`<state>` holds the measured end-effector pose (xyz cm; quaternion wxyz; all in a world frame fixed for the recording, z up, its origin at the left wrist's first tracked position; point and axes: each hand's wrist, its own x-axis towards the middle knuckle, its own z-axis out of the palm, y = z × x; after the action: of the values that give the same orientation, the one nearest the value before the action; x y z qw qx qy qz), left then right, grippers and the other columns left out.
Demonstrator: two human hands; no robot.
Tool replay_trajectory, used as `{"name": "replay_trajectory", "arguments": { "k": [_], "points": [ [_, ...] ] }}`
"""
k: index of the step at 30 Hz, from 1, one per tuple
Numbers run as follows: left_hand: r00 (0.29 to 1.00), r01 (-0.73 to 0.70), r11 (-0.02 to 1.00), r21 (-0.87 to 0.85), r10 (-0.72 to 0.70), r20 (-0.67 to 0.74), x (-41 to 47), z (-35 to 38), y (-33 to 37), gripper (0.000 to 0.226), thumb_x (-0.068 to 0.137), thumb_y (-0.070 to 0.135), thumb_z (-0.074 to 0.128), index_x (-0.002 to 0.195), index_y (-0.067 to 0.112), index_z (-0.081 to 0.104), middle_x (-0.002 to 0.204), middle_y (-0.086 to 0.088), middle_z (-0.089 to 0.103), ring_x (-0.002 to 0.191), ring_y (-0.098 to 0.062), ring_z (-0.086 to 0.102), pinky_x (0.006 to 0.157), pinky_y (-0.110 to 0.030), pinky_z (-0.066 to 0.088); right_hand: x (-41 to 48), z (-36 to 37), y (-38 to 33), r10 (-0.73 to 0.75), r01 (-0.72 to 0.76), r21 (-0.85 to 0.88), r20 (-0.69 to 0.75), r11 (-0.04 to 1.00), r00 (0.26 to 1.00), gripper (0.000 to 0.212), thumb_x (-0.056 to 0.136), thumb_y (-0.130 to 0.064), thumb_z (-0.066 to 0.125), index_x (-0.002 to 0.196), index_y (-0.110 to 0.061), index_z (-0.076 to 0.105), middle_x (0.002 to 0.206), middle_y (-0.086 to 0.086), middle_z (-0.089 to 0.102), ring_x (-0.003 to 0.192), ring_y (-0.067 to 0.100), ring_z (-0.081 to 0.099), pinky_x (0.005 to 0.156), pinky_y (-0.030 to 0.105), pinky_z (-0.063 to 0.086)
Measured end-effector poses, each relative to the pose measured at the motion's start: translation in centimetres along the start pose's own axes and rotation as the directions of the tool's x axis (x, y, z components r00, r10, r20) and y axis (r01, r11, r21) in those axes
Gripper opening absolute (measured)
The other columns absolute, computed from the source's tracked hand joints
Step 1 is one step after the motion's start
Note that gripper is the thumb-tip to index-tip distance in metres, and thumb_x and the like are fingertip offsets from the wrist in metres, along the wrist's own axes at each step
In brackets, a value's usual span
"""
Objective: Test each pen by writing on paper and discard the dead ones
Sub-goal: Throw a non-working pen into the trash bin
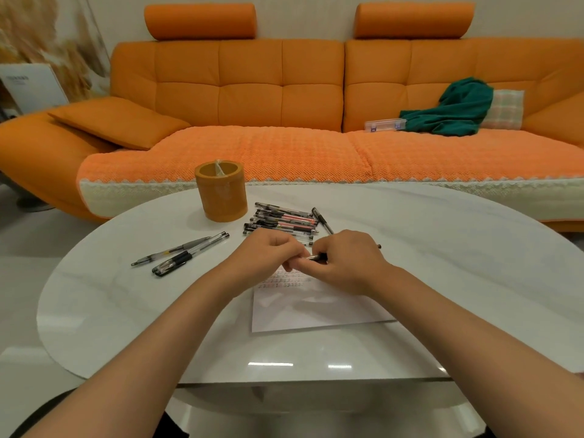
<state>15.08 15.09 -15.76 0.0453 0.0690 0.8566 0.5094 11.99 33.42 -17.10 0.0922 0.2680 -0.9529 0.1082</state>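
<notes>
My left hand [267, 256] and my right hand [344, 260] meet above the top of a white paper sheet [316, 308], which carries lines of test scribbles near its upper edge. Both hands hold one pen [317, 257]; its silver tip shows between the fingers and its black end sticks out past my right hand. Just beyond the hands lies a pile of several pens [282, 221] with red and black parts. Three more pens [181, 252] lie apart on the left of the table.
An orange cylindrical holder [221, 192] stands on the white oval table [126, 311] behind the pile. Beyond the table is an orange sofa [284, 105] with a clear plastic case [384, 124] and green cloth [455, 109].
</notes>
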Motion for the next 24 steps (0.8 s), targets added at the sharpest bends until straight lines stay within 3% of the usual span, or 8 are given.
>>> {"name": "replay_trajectory", "arguments": {
  "k": [3, 6, 9, 13, 18, 21, 24],
  "points": [
    [1.0, -0.028, 0.993, 0.111, 0.028, 0.003, -0.4, 0.7, 0.0, 0.023, 0.094, 0.026, 0.061, 0.083, 0.029, 0.08, 0.078, 0.007, 0.074, 0.073, -0.007, 0.064, 0.064, -0.023, 0.048, -1.3, -1.2, 0.9, 0.037, -0.047, 0.099, 0.108, 0.994, 0.993, 0.047, 0.088, -0.074, 0.044, 0.089, -0.029, 0.055, 0.069, -0.007, 0.06, 0.066, 0.012, 0.055, 0.058, 0.033, 0.04],
    [0.999, -0.021, 0.98, 0.199, 0.027, -0.029, -0.2, 2.4, 0.2, 0.02, 0.094, 0.024, 0.061, 0.087, 0.034, 0.077, 0.075, 0.01, 0.069, 0.069, -0.006, 0.058, 0.063, -0.023, 0.046, -3.2, -2.4, 2.7, 0.046, -0.088, 0.24, 0.174, 0.967, 0.984, 0.019, 0.099, -0.046, 0.05, 0.105, -0.031, 0.059, 0.084, -0.01, 0.06, 0.081, 0.016, 0.058, 0.069, 0.034, 0.046],
    [0.995, -0.068, 0.969, 0.237, 0.085, -0.061, 1.0, 4.8, 1.5, 0.016, 0.095, 0.025, 0.059, 0.098, 0.035, 0.07, 0.093, 0.017, 0.068, 0.087, -0.005, 0.061, 0.068, -0.023, 0.048, -5.3, -3.9, 5.3, 0.08, -0.113, 0.297, 0.121, 0.948, 0.989, 0.024, 0.102, -0.027, 0.049, 0.121, -0.026, 0.063, 0.104, -0.003, 0.058, 0.091, 0.014, 0.053, 0.078, 0.03, 0.041],
    [0.98, -0.186, 0.929, 0.32, 0.198, -0.004, 2.9, 9.6, 4.8, 0.019, 0.097, 0.025, 0.055, 0.111, 0.033, 0.066, 0.105, 0.02, 0.062, 0.092, -0.001, 0.058, 0.075, -0.022, 0.045, -8.9, -6.1, 10.2, 0.263, -0.248, 0.289, -0.013, 0.925, 0.965, 0.025, 0.1, -0.024, 0.055, 0.123, -0.023, 0.065, 0.099, -0.006, 0.049, 0.082, 0.007, 0.049, 0.076, 0.026, 0.037],
    [0.942, -0.335, 0.859, 0.387, 0.29, 0.17, 5.2, 17.9, 9.0, 0.023, 0.097, 0.03, 0.054, 0.116, 0.032, 0.067, 0.112, 0.014, 0.062, 0.101, -0.008, 0.057, 0.087, -0.028, 0.048, -14.8, -9.9, 17.0, 0.578, -0.487, 0.371, -0.191, 0.791, 0.794, 0.025, 0.096, -0.028, 0.061, 0.12, -0.024, 0.068, 0.089, -0.005, 0.06, 0.077, 0.012, 0.056, 0.063, 0.028, 0.044],
    [0.907, -0.415, 0.804, 0.425, 0.333, 0.256, 6.1, 22.8, 11.1, 0.027, 0.098, 0.033, 0.054, 0.122, 0.031, 0.065, 0.122, 0.008, 0.06, 0.114, -0.013, 0.053, 0.094, -0.034, 0.048, -18.7, -11.7, 20.8, 0.724, -0.579, 0.472, -0.217, 0.665, 0.655, 0.026, 0.096, -0.028, 0.061, 0.12, -0.02, 0.066, 0.092, 0.001, 0.065, 0.082, 0.02, 0.061, 0.07, 0.036, 0.048],
    [0.882, -0.467, 0.746, 0.475, 0.356, 0.309, 6.8, 27.0, 12.6, 0.035, 0.098, 0.036, 0.053, 0.132, 0.03, 0.06, 0.136, 0.003, 0.054, 0.128, -0.018, 0.044, 0.102, -0.037, 0.043, -22.5, -11.8, 24.2, 0.811, -0.678, 0.455, -0.231, 0.578, 0.537, 0.026, 0.093, -0.025, 0.062, 0.117, -0.015, 0.066, 0.098, 0.001, 0.065, 0.087, 0.022, 0.059, 0.075, 0.035, 0.047]
  ]
}}
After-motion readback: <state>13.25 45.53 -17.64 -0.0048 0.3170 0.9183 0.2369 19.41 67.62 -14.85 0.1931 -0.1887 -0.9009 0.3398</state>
